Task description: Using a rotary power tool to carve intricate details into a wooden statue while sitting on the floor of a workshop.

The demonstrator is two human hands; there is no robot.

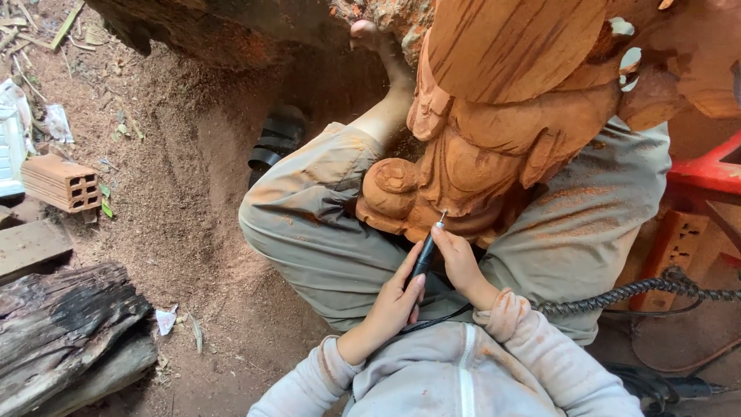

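Both hands are closing around one slim black rotary tool (pixel 423 255), held like a pen. The left hand (pixel 395 303) is wrapping its fingers along the lower barrel; the right hand (pixel 461 262) is pinching the barrel higher up, near the tip. The tool's metal bit is touching the lower edge of the wood carving (pixel 478 147), just beside a round knob-like form at the carving's bottom left.

The carving, reddish-orange and large, is resting across the person's lap, against dusty grey trousers (pixel 324 232). A bare foot (pixel 378 62) is showing above the left knee, pressed up near the carving's side.

A coiled black cable (pixel 641 289) is running from the right edge toward the person's right sleeve. A thin black cord is trailing from the tool under the wrists.

The ground (pixel 185 193) is lying thick with reddish sawdust. At left, a hollow clay brick (pixel 62 183) is sitting well apart from the hands; a charred log (pixel 65 324) is lying at lower left. A red plastic stool (pixel 710 170) is showing at the right edge.
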